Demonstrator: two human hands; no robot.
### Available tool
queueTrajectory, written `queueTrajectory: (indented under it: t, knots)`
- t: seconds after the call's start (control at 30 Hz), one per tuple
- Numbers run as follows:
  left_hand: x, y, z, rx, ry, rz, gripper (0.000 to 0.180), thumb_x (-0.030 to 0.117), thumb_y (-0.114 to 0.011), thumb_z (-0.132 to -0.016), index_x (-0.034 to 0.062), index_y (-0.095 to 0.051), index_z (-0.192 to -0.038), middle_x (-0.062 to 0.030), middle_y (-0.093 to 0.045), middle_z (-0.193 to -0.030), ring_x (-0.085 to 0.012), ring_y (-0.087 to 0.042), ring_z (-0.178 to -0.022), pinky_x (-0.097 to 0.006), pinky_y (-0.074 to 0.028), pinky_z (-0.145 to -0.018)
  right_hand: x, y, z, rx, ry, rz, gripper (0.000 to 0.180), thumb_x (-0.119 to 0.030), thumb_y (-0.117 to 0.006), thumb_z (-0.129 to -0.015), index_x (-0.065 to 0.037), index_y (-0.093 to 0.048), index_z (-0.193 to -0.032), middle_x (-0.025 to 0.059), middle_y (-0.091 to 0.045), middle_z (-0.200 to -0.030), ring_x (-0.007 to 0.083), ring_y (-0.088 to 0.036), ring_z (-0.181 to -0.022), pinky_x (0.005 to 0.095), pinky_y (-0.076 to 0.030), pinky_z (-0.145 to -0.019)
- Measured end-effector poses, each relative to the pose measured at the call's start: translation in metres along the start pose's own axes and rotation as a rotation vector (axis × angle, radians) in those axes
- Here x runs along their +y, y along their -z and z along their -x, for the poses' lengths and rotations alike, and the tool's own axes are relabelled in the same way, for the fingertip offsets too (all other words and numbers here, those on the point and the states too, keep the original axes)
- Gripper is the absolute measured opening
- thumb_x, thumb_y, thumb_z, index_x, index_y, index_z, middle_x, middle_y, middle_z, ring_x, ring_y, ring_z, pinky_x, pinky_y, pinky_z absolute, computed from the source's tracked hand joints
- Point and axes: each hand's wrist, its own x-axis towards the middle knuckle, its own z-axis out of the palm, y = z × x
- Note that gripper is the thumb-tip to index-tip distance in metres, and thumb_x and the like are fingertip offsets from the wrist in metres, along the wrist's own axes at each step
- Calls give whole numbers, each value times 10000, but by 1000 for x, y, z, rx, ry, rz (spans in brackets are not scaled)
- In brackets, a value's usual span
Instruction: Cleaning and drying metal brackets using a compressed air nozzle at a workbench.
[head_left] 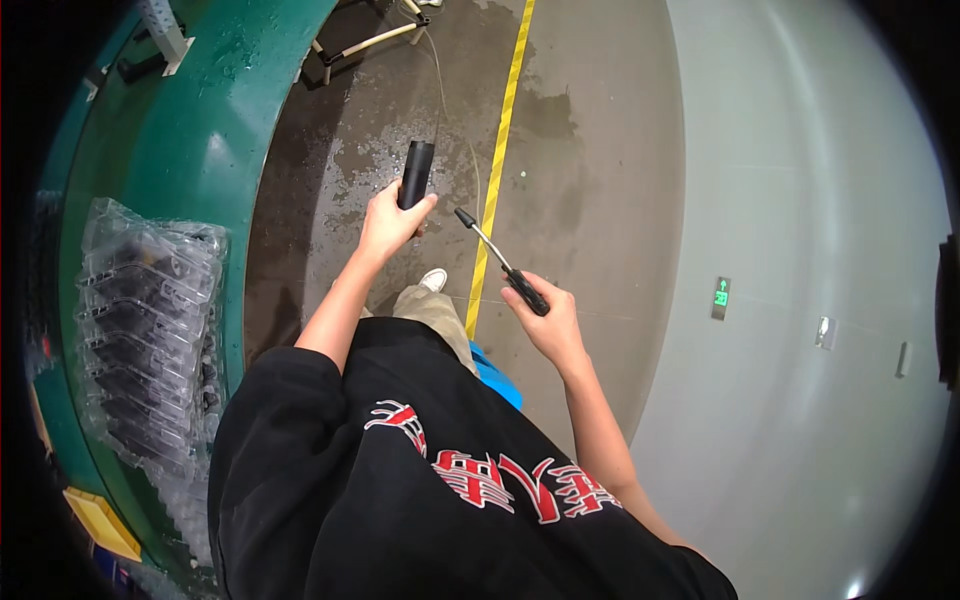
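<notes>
My left hand (388,226) is closed around the lower part of a black cylinder (416,172), which stands nearly upright with its flat end up. To the right, my right hand (550,318) grips a slim tool (490,245) by its black handle. That tool has a thin metal shaft and a black tapered tip, which points up and left toward the cylinder. A gap shows between the tip and my left hand. Both hands are held out in front of me above the floor. What the cylinder is for its kind, I cannot tell.
A green-topped table (205,150) runs along the left, bearing a stack of clear plastic trays (150,330) and a yellow bin (103,522). Yellow striped tape (507,110) crosses the wet grey floor (385,110). A pale wall (770,200) rises on the right; a tubular frame (375,42) stands ahead.
</notes>
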Motion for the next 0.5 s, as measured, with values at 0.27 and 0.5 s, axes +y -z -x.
queueTrajectory:
  t: [0.27,0.5]
  knots:
    - [0,5,11,229,-305,-474,318,156,-681,-752,33,-601,-1035,-134,-692,-811,-353,-643,-703,-408,-503,-660,3,0,3,-24,-20,-52,261,-203,-734,-858,-6,-710,-1028,12,-629,-680,110,-452,-567,262,-378,-535]
    - [29,27,22,110,-180,-621,252,188,-703,-763,17,-615,-926,-112,-652,-774,-304,-591,-661,-390,-470,-637,4,4,5,-52,-27,-68,260,-206,-735,-857,-7,-712,-1024,11,-613,-668,106,-451,-570,261,-373,-534]
